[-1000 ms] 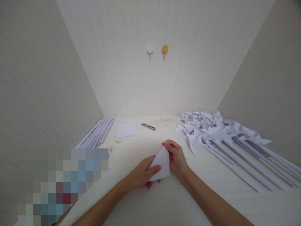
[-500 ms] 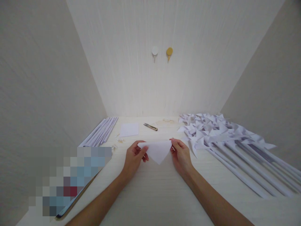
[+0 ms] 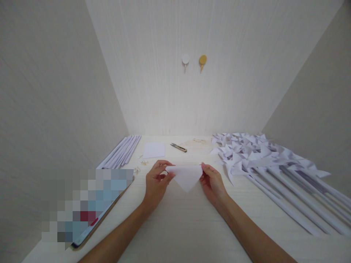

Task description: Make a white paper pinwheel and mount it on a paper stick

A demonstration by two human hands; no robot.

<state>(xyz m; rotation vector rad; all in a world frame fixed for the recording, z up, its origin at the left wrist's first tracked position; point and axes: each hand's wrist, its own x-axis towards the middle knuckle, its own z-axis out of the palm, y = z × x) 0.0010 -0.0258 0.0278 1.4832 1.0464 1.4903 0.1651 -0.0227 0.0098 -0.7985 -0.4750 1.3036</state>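
Head view: left hand [image 3: 157,179] and right hand [image 3: 212,180] each pinched a top corner of the folded paper triangle [image 3: 185,176], held just above the table [image 3: 181,226]. Best to keep corners level and edges aligned before creasing. Pinwheels [image 3: 246,151] lay right.

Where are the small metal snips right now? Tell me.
The small metal snips lie at the far end of the pale wooden table, just right of the flat white paper square and left of the white paper pinwheel pile.

Matt white paper triangle [image 3: 185,176] over pale wood-grain table [image 3: 192,226].
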